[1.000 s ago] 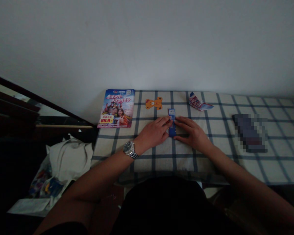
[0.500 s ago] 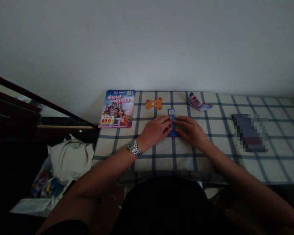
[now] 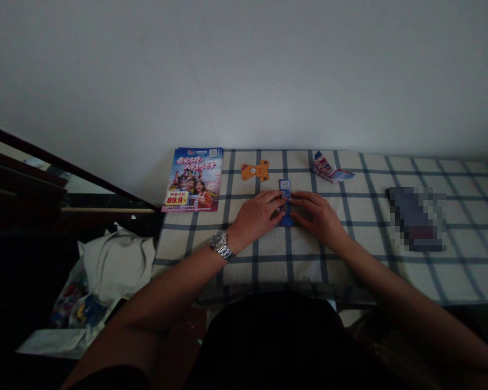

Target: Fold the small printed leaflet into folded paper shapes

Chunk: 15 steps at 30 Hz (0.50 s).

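Observation:
A narrow folded flyer (image 3: 285, 186), blue with a QR code at its top end, lies upright in the view on the checked cloth. My left hand (image 3: 258, 215), with a metal watch (image 3: 222, 245) on its wrist, grips the flyer's left edge with fingers and thumb. From the other side, my right hand (image 3: 316, 215) has its fingertips on the right edge. Beyond the hands lies an orange bear cutout (image 3: 255, 170). Farther right, a creased piece of the same kind of flyer (image 3: 332, 171) stands partly folded up.
A stack of flyers (image 3: 195, 181) lies at the left end of the checked cloth (image 3: 268, 268). On the right is a dark, pixelated flat object (image 3: 417, 219). A white wall (image 3: 244, 76) rises behind. White bags (image 3: 117, 260) sit low at left.
Both hands stay on the folded flyer with barely any visible finger movement. The view has shifted very slightly.

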### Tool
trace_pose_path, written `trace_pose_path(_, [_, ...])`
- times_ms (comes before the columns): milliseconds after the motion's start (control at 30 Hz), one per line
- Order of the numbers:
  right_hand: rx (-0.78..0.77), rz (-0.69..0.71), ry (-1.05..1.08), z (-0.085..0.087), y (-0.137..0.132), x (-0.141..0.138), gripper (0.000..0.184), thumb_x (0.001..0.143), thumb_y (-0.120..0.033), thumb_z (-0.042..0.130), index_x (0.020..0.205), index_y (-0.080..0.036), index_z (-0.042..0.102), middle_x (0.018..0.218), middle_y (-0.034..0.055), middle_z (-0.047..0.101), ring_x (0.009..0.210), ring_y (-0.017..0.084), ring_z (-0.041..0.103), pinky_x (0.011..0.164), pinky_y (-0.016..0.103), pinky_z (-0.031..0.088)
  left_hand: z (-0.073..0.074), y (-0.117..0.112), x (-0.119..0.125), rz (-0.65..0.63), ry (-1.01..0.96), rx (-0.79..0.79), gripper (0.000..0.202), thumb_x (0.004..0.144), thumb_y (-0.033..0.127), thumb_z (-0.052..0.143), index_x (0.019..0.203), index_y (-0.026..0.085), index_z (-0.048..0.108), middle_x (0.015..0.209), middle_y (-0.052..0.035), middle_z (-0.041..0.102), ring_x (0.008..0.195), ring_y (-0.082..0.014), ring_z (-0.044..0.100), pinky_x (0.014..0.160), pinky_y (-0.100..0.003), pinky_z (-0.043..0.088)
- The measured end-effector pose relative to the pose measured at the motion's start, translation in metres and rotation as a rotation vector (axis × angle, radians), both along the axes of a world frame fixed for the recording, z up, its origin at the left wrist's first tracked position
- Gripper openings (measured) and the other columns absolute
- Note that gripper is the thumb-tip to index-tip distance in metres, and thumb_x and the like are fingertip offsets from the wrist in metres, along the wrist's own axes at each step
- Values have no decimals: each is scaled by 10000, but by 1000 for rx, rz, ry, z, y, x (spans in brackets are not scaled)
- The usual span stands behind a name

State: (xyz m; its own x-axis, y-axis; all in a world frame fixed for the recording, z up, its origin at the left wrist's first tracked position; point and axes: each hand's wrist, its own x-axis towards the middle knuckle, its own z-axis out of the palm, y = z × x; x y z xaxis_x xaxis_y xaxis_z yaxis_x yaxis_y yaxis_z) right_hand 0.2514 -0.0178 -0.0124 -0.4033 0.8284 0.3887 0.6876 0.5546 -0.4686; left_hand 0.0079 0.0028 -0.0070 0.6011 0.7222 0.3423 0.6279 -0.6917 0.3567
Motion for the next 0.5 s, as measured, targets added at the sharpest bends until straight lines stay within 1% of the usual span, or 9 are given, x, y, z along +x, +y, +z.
trace_pose_path(167, [-11, -3, 8, 3, -1, -1, 326, 994, -323, 697, 1312, -259, 733, 1370, 130, 713, 1257, 333, 679, 1098, 580, 553, 0, -1, -1, -3, 1, -3, 344, 1056, 333, 641, 1377, 212, 674, 1483, -78, 633, 1333, -257, 611, 1103, -451, 594])
trace_pose_path(267, [-16, 0, 12, 2, 1, -1, 308, 1004, -317, 678, 1301, -263, 738, 1366, 127, 716, 1246, 328, 683, 1090, 577, 556, 1, -1, -1, -11, 16, 5, 348, 1057, 327, 637, 1378, 199, 674, 1498, -85, 624, 1349, -262, 605, 1116, -450, 588])
trace_pose_path(500, [-8, -18, 0, -1, 3, -2, 268, 1001, -313, 688, 1253, -248, 750, 1334, 126, 727, 1227, 329, 686, 1070, 568, 563, 1, -2, -1, -17, 41, 27, 322, 1059, 306, 621, 1342, 171, 696, 1490, -98, 630, 1347, -265, 608, 1091, -441, 603])
